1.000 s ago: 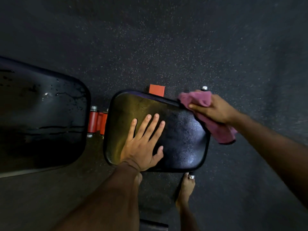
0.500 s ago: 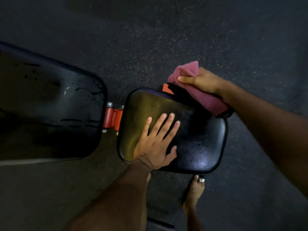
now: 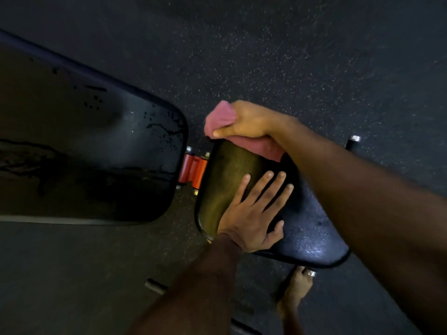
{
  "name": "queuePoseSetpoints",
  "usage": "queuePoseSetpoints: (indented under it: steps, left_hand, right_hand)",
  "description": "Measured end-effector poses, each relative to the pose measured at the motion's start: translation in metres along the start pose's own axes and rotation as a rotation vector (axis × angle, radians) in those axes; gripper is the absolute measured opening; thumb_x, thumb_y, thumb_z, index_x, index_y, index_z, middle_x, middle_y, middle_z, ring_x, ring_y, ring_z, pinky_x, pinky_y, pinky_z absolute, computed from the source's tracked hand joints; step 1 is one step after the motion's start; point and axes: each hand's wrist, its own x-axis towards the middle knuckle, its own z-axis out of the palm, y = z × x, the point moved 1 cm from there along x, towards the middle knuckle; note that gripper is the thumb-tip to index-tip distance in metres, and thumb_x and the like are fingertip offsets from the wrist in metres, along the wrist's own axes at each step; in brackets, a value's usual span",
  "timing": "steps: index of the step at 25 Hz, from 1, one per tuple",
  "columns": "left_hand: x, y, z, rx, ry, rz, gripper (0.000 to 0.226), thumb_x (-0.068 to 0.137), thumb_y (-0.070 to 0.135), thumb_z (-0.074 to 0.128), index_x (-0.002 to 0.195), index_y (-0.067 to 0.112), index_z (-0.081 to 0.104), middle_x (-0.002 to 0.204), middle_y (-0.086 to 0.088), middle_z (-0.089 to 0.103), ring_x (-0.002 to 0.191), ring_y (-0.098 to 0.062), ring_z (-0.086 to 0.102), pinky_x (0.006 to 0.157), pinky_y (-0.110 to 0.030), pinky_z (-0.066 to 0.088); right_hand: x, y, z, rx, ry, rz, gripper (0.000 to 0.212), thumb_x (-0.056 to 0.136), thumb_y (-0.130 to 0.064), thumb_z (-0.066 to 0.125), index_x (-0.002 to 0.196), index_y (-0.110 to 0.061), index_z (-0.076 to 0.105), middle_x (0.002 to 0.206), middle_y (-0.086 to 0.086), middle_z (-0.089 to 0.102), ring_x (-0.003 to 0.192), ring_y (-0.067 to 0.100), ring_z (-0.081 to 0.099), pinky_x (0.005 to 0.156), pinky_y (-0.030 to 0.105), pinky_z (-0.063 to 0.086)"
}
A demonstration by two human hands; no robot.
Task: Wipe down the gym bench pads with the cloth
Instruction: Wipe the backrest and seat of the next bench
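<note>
While the long back pad [image 3: 92, 153] lay at the left of the view, its dark cover cracked and flecked and untouched by either hand, nothing about it had altered beyond its shift in the picture as the head turned. Just right of it the red frame tubes [image 3: 193, 168] showed in the gap between the 2 pads. On the small seat pad [image 3: 225, 180] the left hand [image 3: 251, 218] was flat, fingers straight and spread, pressing down near the pad's near edge as it had been 1 second before, which I judged to be bracing. The real change was at the far edge: the right hand [image 3: 244, 120], fingers curled and thumb clamped around the bunched pink cloth [image 3: 242, 136], had travelled along that rim from the pad's right far corner to its left far corner, so the cloth now draped over the rim there, touching it. That suggested the far border of the seat pad had just been wiped in 1 sweep, while the top under the left hand and the whole back pad probably remained to be done. At the lower right a bare foot [image 3: 296, 286] stood on the speckled floor [image 3: 290, 56].
</note>
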Motion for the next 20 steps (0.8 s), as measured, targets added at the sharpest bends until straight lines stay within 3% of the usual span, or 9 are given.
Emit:
queuePoseSetpoints:
  steps: [4, 7, 10, 13, 16, 18, 20]
  left_hand:
    - [0.001, 0.002, -0.004, 0.006, 0.004, -0.021, 0.082, 0.093, 0.050, 0.052, 0.165, 0.020, 0.025, 0.174, -0.006, 0.015, 0.161, -0.025, 0.012, 0.127, -0.058, 0.011]
    - [0.000, 0.001, -0.001, -0.008, -0.005, -0.014, 0.082, 0.095, 0.050, 0.051, 0.166, 0.020, 0.023, 0.174, -0.007, 0.013, 0.161, -0.025, 0.010, 0.127, -0.059, 0.012]
    - [-0.001, 0.002, -0.002, -0.040, -0.012, -0.004, 0.080, 0.095, 0.048, 0.048, 0.165, 0.020, 0.024, 0.174, -0.008, 0.013, 0.161, -0.026, 0.009, 0.127, -0.059, 0.009]
    - [0.001, -0.001, -0.001, -0.025, -0.007, 0.004, 0.077, 0.096, 0.048, 0.046, 0.165, 0.020, 0.026, 0.173, -0.006, 0.018, 0.161, -0.025, 0.011, 0.128, -0.059, 0.007]
    - [0.002, 0.001, -0.012, -0.108, -0.028, 0.001, 0.068, 0.099, 0.046, 0.046, 0.161, 0.019, 0.036, 0.170, -0.006, 0.029, 0.159, -0.024, 0.021, 0.126, -0.059, 0.015]
    - [-0.010, -0.017, -0.036, -0.147, -0.072, 0.095, 0.061, 0.102, 0.044, 0.046, 0.155, 0.014, 0.046, 0.165, -0.010, 0.038, 0.154, -0.025, 0.033, 0.123, -0.058, 0.026]
    - [-0.031, -0.074, -0.079, -0.017, -0.047, 0.196, 0.060, 0.103, 0.045, 0.046, 0.153, 0.013, 0.049, 0.162, -0.014, 0.042, 0.149, -0.028, 0.040, 0.124, -0.058, 0.027]
  right_hand:
    - [-0.092, 0.048, -0.011, 0.215, 0.214, 0.064, 0.053, 0.078, -0.060, 0.075, 0.119, -0.027, 0.073, 0.118, -0.008, 0.075, 0.110, 0.011, 0.069, 0.103, 0.047, 0.053]
    - [-0.085, 0.052, -0.005, 0.195, 0.158, 0.067, 0.055, 0.080, -0.068, 0.071, 0.121, -0.032, 0.072, 0.124, -0.010, 0.073, 0.116, 0.012, 0.067, 0.106, 0.048, 0.051]
    - [-0.042, 0.016, -0.007, 0.011, 0.109, 0.077, 0.057, 0.078, -0.077, 0.065, 0.119, -0.038, 0.069, 0.121, -0.012, 0.071, 0.113, 0.013, 0.066, 0.104, 0.047, 0.050]
    - [-0.039, -0.013, 0.002, -0.153, 0.089, -0.035, 0.039, 0.086, -0.056, 0.061, 0.122, -0.042, 0.062, 0.124, -0.014, 0.064, 0.115, 0.014, 0.060, 0.103, 0.046, 0.048]
    - [-0.068, -0.026, -0.001, -0.309, 0.115, -0.081, 0.063, 0.085, -0.022, 0.062, 0.144, -0.038, 0.049, 0.140, -0.003, 0.054, 0.121, 0.025, 0.054, 0.102, 0.048, 0.045]
    - [-0.086, -0.038, -0.011, -0.488, 0.166, -0.081, 0.078, 0.078, -0.012, 0.062, 0.150, -0.032, 0.042, 0.141, 0.002, 0.051, 0.118, 0.031, 0.054, 0.096, 0.051, 0.047]
    - [-0.089, -0.054, -0.016, -0.564, 0.181, -0.099, 0.074, 0.083, -0.010, 0.060, 0.151, -0.029, 0.039, 0.140, 0.002, 0.052, 0.116, 0.031, 0.055, 0.095, 0.051, 0.047]
